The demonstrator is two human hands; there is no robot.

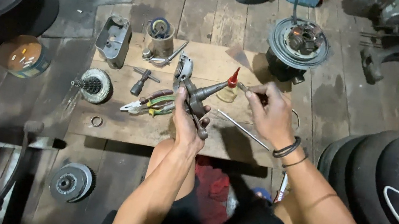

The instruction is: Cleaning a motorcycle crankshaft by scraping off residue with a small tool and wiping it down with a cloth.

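A person is seen from above, seated on a wooden floor [204, 11] with bare knees drawn up to a low wooden board [217, 67] that serves as a tabletop. A dark metal crankshaft assembly [195, 98] with a tapered shaft is held just above the middle of the board. It is gripped from below by the left hand [185, 126], whose fingers are wrapped closed around its lower part. The shaft tip is pointed toward a small oil bottle with a red nozzle [230, 87], which stands on the board just beyond it.

To the right of the crankshaft, a thin metal tool [244, 88] is pinched between the closed fingers of the right hand [269, 112]; a dark band is worn on that wrist. A long slim metal rod [242, 129] lies on the board below the right hand.

Left of the crankshaft, pliers with red and green handles [150, 104] rest on the board, with a T-shaped socket tool [141, 80] above them and a round toothed gear part [94, 85] at the board's left edge. At the far edge of the board stand a grey metal cover [113, 40] and a metal cylinder [159, 36]. A round flywheel plate [298, 42] sits beyond the board's far right corner. Stacked tyres [386, 179] are seen well to the right of the board.
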